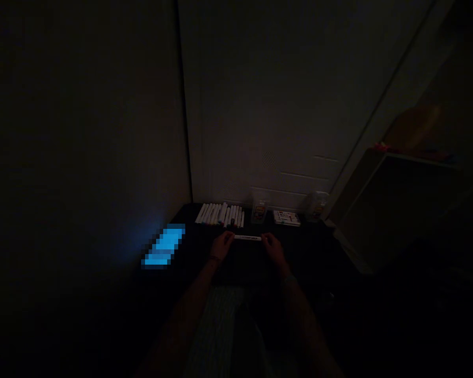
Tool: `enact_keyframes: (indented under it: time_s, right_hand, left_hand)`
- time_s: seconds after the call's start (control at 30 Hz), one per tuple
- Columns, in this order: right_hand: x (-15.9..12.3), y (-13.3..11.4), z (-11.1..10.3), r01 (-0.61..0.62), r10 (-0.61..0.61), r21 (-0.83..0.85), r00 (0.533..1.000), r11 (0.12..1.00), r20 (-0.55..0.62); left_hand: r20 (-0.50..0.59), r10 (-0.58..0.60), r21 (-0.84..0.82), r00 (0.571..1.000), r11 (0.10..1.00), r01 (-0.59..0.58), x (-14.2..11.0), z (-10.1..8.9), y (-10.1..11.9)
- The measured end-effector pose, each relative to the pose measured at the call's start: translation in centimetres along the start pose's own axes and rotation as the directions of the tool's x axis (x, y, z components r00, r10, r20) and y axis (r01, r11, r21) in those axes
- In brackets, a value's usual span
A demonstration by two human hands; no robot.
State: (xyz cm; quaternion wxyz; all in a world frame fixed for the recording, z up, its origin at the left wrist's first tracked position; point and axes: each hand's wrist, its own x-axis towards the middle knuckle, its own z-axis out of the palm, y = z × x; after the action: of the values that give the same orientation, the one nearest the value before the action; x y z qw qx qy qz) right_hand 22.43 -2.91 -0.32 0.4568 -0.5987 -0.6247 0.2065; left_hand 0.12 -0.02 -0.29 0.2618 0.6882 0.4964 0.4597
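Note:
A white marker [248, 238] lies level between my two hands, just above or on the dark table; the dim light hides which. My left hand [222, 245] pinches its left end. At the other end, the fingers of my right hand [273, 247] are closed on the tip. Beyond my left hand, several white markers [211, 214] lie side by side in a row, some with coloured ends. Behind my right hand sit a clear plastic case [259, 211] with a label and a small flat white box [287, 218] with printing.
A glowing blue screen [164, 245], pixelated, lies at the left of the dark table [311, 247]. Another clear case [318, 206] stands at the back right. A pale wall [260, 105] rises behind, and a dark panelled piece of furniture [410, 210] stands at right.

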Motion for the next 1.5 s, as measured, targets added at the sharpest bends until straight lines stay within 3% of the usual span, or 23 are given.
enact_keyframes:
  time_s: [0.13,0.4,0.87,1.3,1.5]
  right_hand:
    - [0.1,-0.1,0.0,-0.041,0.041,0.040,0.999,0.998,0.024]
    - [-0.1,-0.8,-0.3,-0.020,0.021,-0.034,0.999,0.999,0.038]
    - [-0.1,-0.5,-0.2,-0.003,0.002,0.018,1.000,1.000,0.012]
    - [0.0,-0.6,0.0,-0.024,0.024,-0.127,1.000,0.992,0.003]
    - [0.0,-0.8,-0.1,-0.008,0.008,-0.109,1.000,0.994,0.005]
  left_hand:
    - [-0.008,-0.024,0.043,1.000,0.999,0.024,0.0,-0.2,0.1]
    - [-0.038,0.015,0.123,0.999,0.992,-0.010,0.1,-0.1,-0.1]
    - [-0.030,0.033,0.092,0.999,0.995,-0.030,0.2,-0.2,-0.3]
    - [-0.035,0.013,0.221,0.999,0.975,-0.005,0.1,-0.1,-0.1]
    - [-0.038,0.061,0.177,0.997,0.983,-0.053,0.1,-0.3,-0.1]
